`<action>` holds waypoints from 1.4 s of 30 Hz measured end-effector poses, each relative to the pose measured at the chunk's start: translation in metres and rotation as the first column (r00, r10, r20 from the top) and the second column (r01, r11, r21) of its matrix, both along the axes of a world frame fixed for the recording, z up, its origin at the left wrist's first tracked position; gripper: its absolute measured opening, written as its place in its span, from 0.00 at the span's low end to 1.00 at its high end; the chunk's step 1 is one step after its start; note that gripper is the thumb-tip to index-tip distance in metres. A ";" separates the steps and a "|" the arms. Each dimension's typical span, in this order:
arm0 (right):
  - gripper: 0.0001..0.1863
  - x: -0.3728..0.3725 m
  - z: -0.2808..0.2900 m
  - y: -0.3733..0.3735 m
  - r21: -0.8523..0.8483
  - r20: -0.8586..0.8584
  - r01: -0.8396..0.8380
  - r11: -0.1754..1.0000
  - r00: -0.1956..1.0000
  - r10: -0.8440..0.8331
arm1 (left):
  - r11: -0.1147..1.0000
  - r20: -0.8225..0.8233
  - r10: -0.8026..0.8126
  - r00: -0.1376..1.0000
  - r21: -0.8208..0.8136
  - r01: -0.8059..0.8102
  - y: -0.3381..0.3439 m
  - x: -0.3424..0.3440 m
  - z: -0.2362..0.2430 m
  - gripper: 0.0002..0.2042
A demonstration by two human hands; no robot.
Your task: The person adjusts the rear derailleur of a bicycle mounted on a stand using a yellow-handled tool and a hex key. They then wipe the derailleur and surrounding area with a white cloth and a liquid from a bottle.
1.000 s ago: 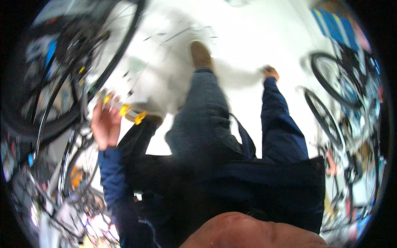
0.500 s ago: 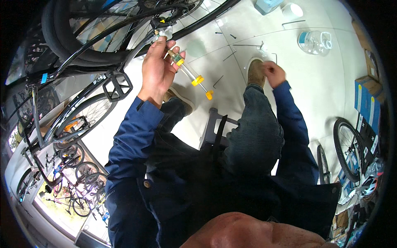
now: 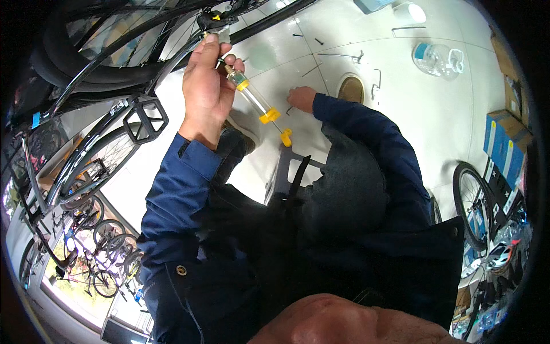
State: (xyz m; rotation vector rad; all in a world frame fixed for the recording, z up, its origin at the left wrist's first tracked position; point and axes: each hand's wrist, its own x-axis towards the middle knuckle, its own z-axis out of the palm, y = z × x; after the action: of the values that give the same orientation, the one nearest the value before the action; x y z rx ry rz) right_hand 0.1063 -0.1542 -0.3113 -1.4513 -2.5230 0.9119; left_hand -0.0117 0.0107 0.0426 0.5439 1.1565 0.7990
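My left hand (image 3: 203, 92) is closed round the top of a clear syringe (image 3: 255, 97) with yellow fittings, its plunger angled down toward my legs. Thumb and fingers sit just below a black brake caliper (image 3: 209, 23) with a yellow piece on it, beside the bicycle's rear wheel. My right hand (image 3: 303, 98) is low by the tiled floor, fingers curled onto a small L-shaped hex key (image 3: 290, 111); the fingertips are small and partly hidden.
A bicycle pedal (image 3: 146, 120) hangs at left. Tools and bolts (image 3: 318, 42), a plastic jug (image 3: 435, 57) and a white cup (image 3: 409, 12) stand or lie on the floor. Boxes (image 3: 507, 137), wheels (image 3: 470, 206) and a stool (image 3: 301, 166) are around me; more bicycles (image 3: 109, 246) are behind.
My right hand has moved left from beside my shoe to the hex key between my feet. My left hand has risen toward the caliper with the syringe, after coming up from farther left.
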 end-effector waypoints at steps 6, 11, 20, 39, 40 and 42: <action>0.09 -0.034 -0.028 -0.016 -0.074 0.063 0.197 0.978 0.979 -0.193 | 0.999 0.030 0.009 1.000 -0.048 -0.007 -0.001 0.002 0.003 0.08; 0.08 -0.003 0.008 -0.003 -0.014 0.175 0.215 0.976 0.962 -0.209 | 0.999 -0.049 0.034 0.998 -0.030 -0.035 -0.007 0.003 0.011 0.09; 0.05 0.114 0.312 0.088 0.161 -0.436 0.649 0.743 0.722 -0.536 | 1.000 0.100 0.001 0.995 -0.021 0.001 -0.013 -0.009 0.012 0.08; 0.07 0.039 0.420 0.124 0.319 -0.240 0.622 0.715 0.783 -0.574 | 0.992 0.268 -0.125 0.955 0.031 0.121 0.000 -0.020 -0.009 0.16; 0.07 0.043 0.420 0.118 0.266 -0.259 0.681 0.682 0.732 -0.630 | 0.993 0.282 -0.115 0.953 0.031 0.110 0.000 -0.020 -0.009 0.16; 0.07 0.047 0.414 0.110 0.164 -0.260 0.674 0.720 0.734 -0.627 | 0.995 0.312 -0.098 0.945 0.029 0.094 -0.002 -0.020 -0.009 0.16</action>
State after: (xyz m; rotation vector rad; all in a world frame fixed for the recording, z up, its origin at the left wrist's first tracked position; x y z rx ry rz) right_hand 0.1531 -0.0447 0.1027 -1.8636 -1.6802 0.5374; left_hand -0.0319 0.0086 0.0338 0.4615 0.8263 0.7779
